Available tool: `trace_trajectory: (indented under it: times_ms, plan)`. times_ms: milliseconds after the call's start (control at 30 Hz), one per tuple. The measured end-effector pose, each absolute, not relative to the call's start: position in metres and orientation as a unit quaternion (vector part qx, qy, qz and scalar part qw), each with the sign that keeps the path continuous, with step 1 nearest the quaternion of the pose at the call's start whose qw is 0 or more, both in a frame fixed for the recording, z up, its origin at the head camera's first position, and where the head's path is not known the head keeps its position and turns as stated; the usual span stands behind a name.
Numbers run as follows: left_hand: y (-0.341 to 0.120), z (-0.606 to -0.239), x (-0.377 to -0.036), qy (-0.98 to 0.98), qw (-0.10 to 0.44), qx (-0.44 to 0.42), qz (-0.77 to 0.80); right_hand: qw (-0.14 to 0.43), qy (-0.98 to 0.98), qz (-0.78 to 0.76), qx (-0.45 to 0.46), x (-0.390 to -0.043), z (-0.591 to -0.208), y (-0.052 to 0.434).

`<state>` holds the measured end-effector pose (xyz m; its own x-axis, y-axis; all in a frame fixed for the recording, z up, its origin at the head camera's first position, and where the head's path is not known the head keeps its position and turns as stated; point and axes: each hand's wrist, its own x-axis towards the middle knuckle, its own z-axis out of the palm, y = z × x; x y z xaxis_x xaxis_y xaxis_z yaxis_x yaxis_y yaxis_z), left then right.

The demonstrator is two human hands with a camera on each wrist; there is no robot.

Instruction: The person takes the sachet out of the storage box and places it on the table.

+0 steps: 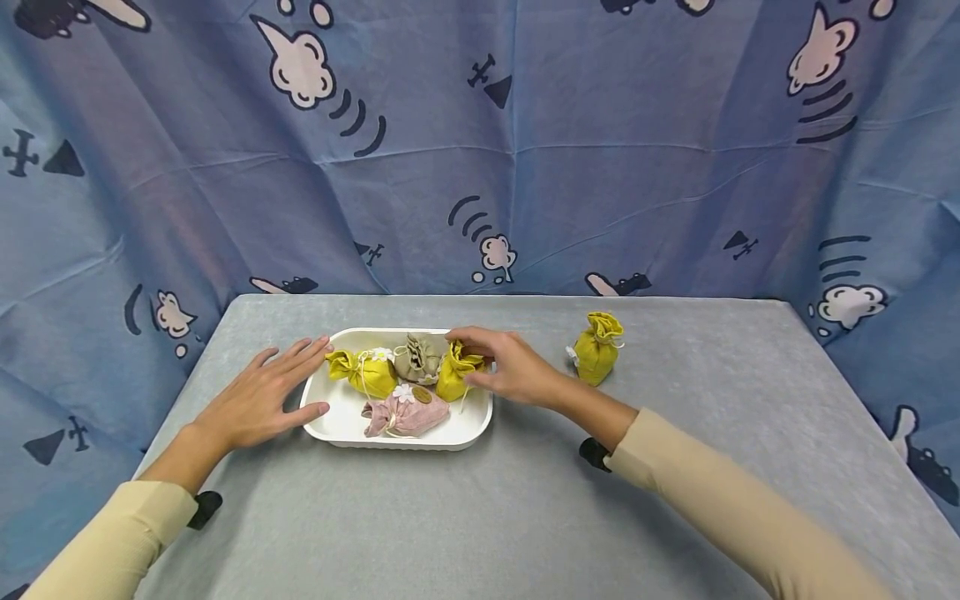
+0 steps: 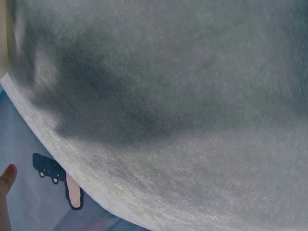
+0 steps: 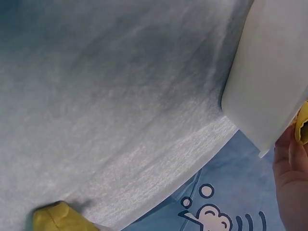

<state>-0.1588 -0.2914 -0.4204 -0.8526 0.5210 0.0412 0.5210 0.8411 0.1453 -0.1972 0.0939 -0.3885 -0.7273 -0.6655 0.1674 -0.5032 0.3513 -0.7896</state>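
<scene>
Yellow pouch (image 1: 456, 373) at the tray's (image 1: 405, 437) right end, inside it, pinched at the neck by right hand (image 1: 504, 365), fingers curled round it. Left hand (image 1: 258, 398) flat, fingers straight, thumb against the tray's left rim, holding nothing. Three more pouches in tray: yellow (image 1: 363, 371), grey (image 1: 420, 357), pink (image 1: 405, 412). Spare yellow pouch (image 1: 597, 347) stands on table (image 1: 675, 433), well apart. Best: keep left hand bracing the tray; move the pinched pouch straight, clear of the grey one and the rim.

Head camera looks forward and down over the grey table (image 1: 525, 517); both wrist cameras sit close above it, facing the blue backdrop (image 1: 525, 167).
</scene>
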Motion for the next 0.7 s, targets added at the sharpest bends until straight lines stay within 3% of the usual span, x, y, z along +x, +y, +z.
trace_trajectory:
  times_ms: [700]
  plan:
    - [-0.2924, -0.4215, -0.1592, -0.957, 0.008, -0.278, -0.080, 0.082, 0.827, -0.435, -0.348, -0.1959, -0.3895, 0.0909]
